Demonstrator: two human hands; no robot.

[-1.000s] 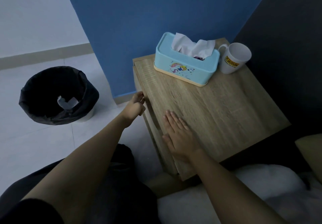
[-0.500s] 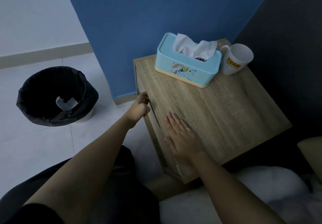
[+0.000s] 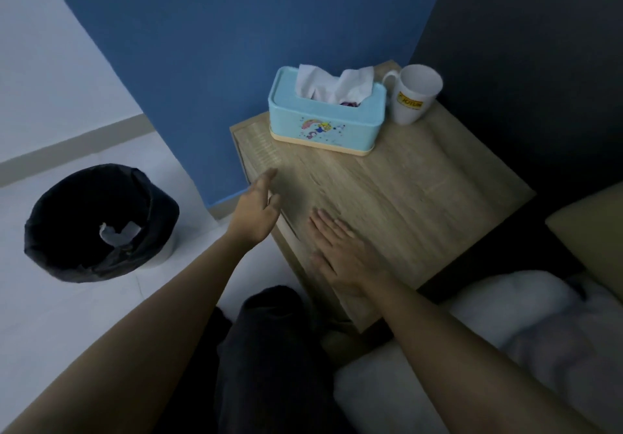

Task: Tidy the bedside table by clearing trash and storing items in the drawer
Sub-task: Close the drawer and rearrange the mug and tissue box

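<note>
1. Likely the drawer front on the bench's left face slides stiffly; take it at its top edge.
2. The tissue box and mug stand at the bench's back; the box looks light, the mug breakable.
3. Left hand: grip wide, empty, just beside the drawer front.
4. Right hand: flat on the bench, holding nothing.

The wooden surface lies bare across its middle and right, blocked only at the back by a blue tissue box with a white mug just beside it, and at the near left edge by a flat right hand.
</note>
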